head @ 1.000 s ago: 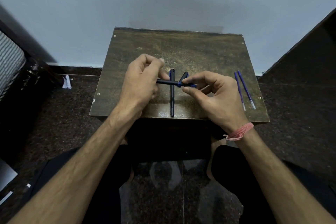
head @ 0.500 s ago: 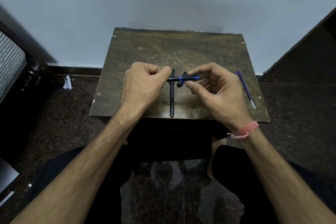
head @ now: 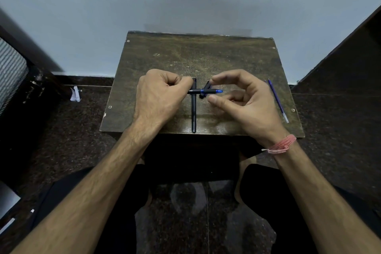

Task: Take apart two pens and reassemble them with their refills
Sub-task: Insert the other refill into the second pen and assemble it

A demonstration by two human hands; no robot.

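head view, looking down at a small brown table (head: pixel 185 57) standing against a pale wall. left hand (head: pixel 158 97) is curling into a fist at mid-table, thumb and fingers pinching the back end of a dark pen (head: pixel 206 91) and holding it level, lying left to right above the tabletop. the pen's blue tip is pointing right, toward the right hand (head: pixel 241 101). right hand is hovering just beside that tip with fingers loosely bent and spread, index finger arching above the pen, thumb below it; neither is touching the pen as far as the view is showing, and the hand is gripping nothing. a second dark barrel (head: pixel 194 107) is lying on the table running near to far, crossing under the held pen, its near end reaching the table's front edge. a short dark piece (head: pixel 204 89) with a blue trim is lying tilted behind the held pen; cannot tell whether the two are touching. a thin blue refill (head: pixel 278 101) is lying near the table's right edge, well apart from both hands. a pink thread band (head: pixel 281 145) is sitting on the right wrist.
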